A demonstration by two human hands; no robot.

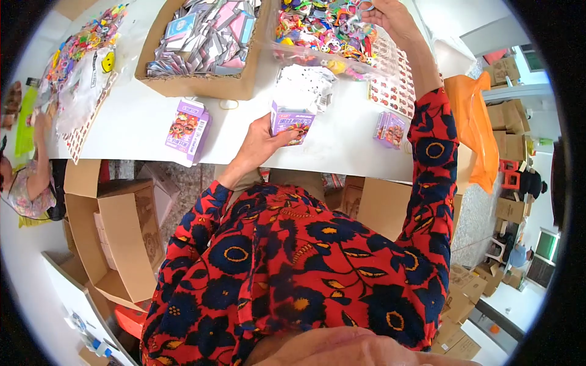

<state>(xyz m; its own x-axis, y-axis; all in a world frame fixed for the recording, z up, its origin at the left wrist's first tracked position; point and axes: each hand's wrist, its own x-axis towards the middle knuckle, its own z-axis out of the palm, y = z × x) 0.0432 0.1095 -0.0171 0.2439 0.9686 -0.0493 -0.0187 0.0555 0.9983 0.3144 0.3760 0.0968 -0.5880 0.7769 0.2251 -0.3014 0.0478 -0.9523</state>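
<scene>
My left hand point(259, 143) is closed around a small purple printed carton point(294, 125) near the table's front edge. Just beyond the carton lies a heap of small white pieces with dark specks point(303, 85). At the far side, my right hand point(394, 19) reaches over a clear plastic bin point(287, 56) full of colourful little trinkets. Its fingers are pinched at a small light-blue ring-shaped trinket point(365, 5). Purple cartons point(185, 129) lie left of my left hand, and another small purple carton point(389, 130) sits to the right.
A cardboard box point(201, 86) of flat packets stands left of the bin. Printed sheets point(392, 91) lie right of it. More trinkets point(82, 46) and a clear bag point(82, 91) cover the far left. Open cartons point(122, 238) stand below; another person point(33, 183) is at left.
</scene>
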